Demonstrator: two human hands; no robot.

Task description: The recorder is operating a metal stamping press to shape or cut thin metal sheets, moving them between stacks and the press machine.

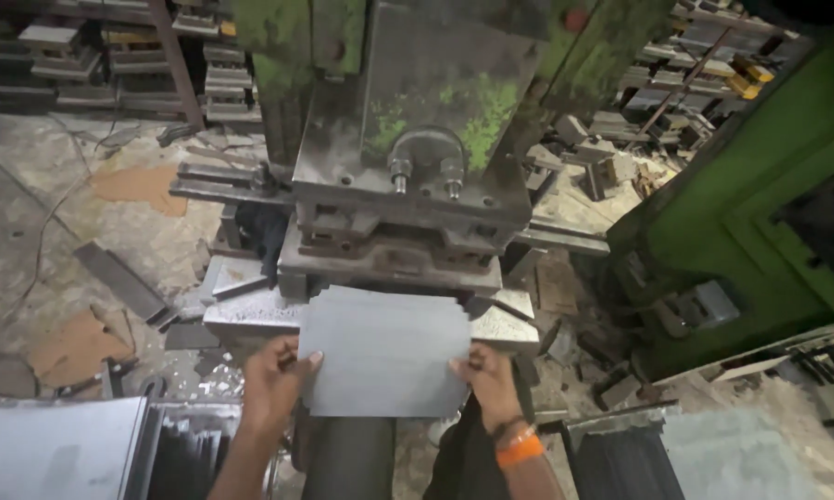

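Hands held a grey metal sheet, left hand and right hand gripped its sides, press just beyond

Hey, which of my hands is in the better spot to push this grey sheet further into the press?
Probably the right hand: it grips the grey sheet on its near right edge, in line with the press die. The left hand holds the left edge and looks better placed to steady it.
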